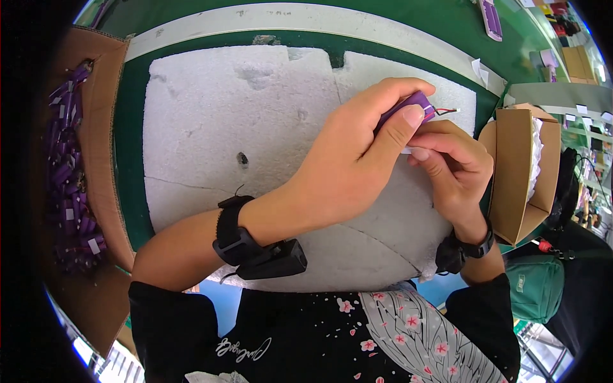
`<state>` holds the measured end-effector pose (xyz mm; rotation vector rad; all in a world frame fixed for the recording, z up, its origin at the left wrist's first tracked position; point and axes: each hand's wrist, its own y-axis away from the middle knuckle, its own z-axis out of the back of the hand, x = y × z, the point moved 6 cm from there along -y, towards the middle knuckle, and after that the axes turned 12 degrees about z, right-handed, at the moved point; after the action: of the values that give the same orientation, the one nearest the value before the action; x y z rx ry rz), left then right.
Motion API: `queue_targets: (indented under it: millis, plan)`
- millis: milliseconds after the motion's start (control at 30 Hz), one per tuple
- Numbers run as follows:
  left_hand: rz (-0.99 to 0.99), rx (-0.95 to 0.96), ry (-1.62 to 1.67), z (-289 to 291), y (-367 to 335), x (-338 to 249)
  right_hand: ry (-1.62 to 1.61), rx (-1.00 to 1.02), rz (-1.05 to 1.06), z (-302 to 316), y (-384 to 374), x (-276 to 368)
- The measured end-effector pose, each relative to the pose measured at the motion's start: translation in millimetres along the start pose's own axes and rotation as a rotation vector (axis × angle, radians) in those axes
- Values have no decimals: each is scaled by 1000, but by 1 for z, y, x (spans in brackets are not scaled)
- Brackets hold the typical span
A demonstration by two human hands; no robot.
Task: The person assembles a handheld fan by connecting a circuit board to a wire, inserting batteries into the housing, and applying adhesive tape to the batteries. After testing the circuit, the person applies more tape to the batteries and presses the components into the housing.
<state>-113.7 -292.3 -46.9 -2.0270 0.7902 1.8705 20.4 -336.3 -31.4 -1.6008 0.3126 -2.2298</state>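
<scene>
My left hand point(354, 150) is closed around a purple wrapped battery pack point(418, 101), thumb on its near face and fingers behind it. Short red and black wires with a small white plug point(452, 111) stick out from the pack's right end. Just below, my right hand point(458, 175) pinches a small white strip point(407, 150) between thumb and forefinger, close against the left hand. Fingers cover most of the strip, so I cannot tell whether it touches the pack. Both hands are above the right part of a white foam board point(255, 127).
A cardboard box point(102, 134) at the left holds many purple battery packs point(69, 172). To the right stands a smaller open box point(511, 172) with white material inside. Beyond the foam runs a pale rail point(287, 18); another purple piece point(490, 20) lies at the far right.
</scene>
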Motion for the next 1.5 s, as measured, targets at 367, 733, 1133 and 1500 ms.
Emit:
queue_targets:
  millis: [367, 733, 1133, 1500]
  plan:
    - [14, -22, 127, 3, 0, 3, -19, 28, -1, 0, -1, 3]
    - [88, -19, 321, 4, -3, 2, -68, -279, -191, 7, 9, -8]
    - [53, 36, 118, 0, -2, 0, 9, -97, -9, 3, 2, -4]
    - [21, 7, 156, 0, -2, -4, 0, -68, -30, 0, 0, -3]
